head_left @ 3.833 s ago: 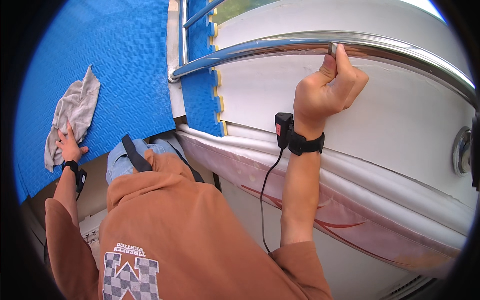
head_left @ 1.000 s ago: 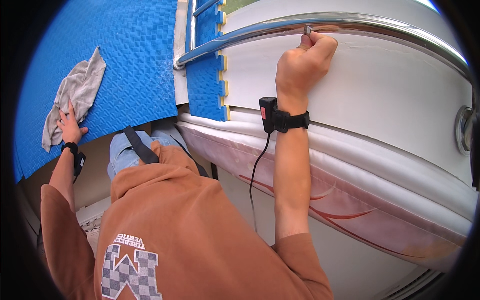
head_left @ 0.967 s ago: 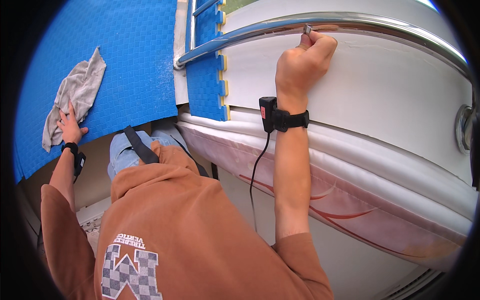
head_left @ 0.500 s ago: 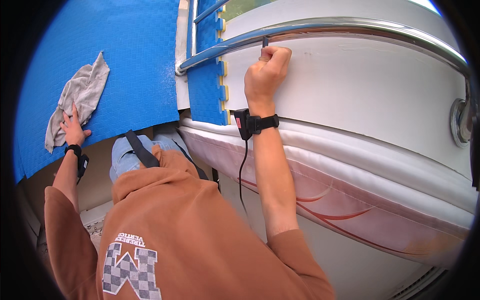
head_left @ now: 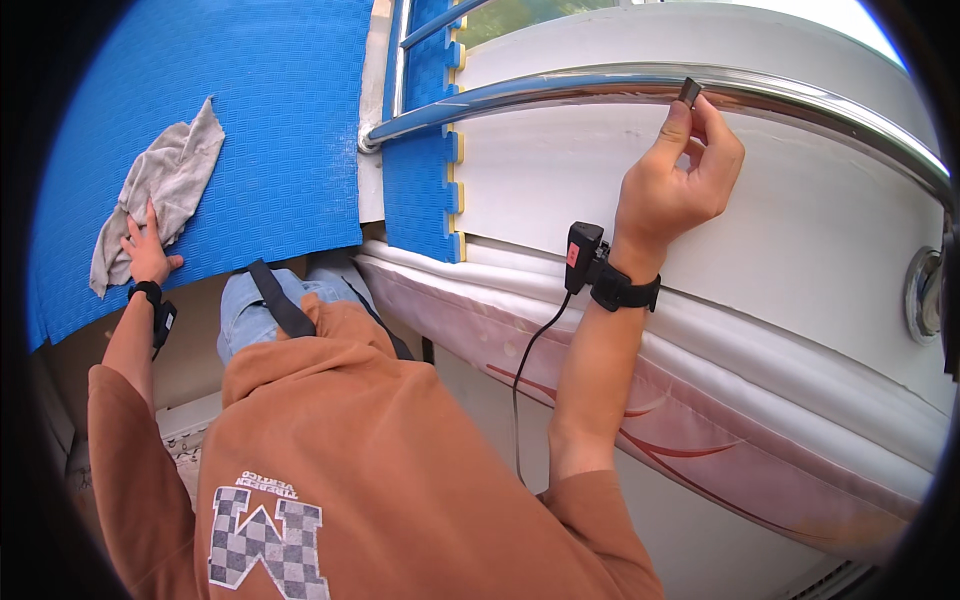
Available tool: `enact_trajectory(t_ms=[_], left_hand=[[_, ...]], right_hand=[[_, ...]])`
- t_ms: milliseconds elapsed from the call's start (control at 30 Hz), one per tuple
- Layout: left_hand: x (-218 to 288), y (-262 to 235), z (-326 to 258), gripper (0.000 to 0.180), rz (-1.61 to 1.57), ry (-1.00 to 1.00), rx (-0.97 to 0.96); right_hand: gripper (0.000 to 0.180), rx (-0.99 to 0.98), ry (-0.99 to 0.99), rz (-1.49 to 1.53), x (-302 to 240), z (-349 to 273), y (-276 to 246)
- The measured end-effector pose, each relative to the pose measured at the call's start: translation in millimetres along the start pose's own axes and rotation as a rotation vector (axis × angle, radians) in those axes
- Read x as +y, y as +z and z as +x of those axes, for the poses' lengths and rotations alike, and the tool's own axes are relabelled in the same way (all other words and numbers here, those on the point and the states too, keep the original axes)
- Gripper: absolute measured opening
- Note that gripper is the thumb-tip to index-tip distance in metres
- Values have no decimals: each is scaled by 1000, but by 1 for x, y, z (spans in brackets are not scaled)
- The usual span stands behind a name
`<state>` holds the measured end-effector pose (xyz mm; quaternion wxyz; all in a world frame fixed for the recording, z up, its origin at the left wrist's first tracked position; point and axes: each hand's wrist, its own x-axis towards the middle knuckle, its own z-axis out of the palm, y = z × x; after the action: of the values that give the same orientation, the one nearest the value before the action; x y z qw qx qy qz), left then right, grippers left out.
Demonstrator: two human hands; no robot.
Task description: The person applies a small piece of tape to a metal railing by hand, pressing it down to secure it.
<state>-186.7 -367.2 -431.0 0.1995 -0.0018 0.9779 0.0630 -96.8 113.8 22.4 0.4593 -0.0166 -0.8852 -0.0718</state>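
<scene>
My left hand [head_left: 150, 253] lies with fingers spread on the blue foam mat, its fingertips touching the lower end of a crumpled grey cloth [head_left: 172, 172]. At the right, my right hand [head_left: 685, 170] is closed, pinching a small dark flat piece [head_left: 690, 92] between thumb and fingers. The piece is tilted and overlaps the shiny metal rail [head_left: 570, 85]; whether it touches the rail I cannot tell. What the piece is does not show clearly.
The blue foam mat [head_left: 280, 110] covers the upper left. A narrow interlocking mat strip [head_left: 415, 190] hangs beside the white panel [head_left: 540, 165]. Below runs a padded pale-pink cushion edge [head_left: 700, 430]. A round rail mount [head_left: 925, 295] sits far right. A black cable [head_left: 520, 390] trails from my right wrist.
My right hand has moved right along the rail with the small dark piece, turning so that thumb and fingers show. My left hand and the cloth stay in place.
</scene>
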Motion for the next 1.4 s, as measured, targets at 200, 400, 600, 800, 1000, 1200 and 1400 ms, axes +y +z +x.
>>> enact_trajectory(t_ms=[200,400,600,800,1000,1200,1400], left_hand=[[2,-1,4,133,-7,15,-24],[3,3,4,132,-19,3,-26],[-3,7,7,133,-38,2,-7],[-1,8,7,133,18,0,-41],[-5,10,11,136,25,-1,8],[-3,14,8,135,24,2,-12],[-6,15,10,133,18,27,23]], right_hand=[[15,37,-189,-33,6,-16,10],[25,170,-176,-64,6,13,2],[28,-69,-170,25,3,-22,12],[17,106,-153,-105,5,11,-2],[28,-81,-135,-11,7,-24,10],[16,3,-111,-78,6,3,2],[32,-139,-164,-10,8,-24,12]])
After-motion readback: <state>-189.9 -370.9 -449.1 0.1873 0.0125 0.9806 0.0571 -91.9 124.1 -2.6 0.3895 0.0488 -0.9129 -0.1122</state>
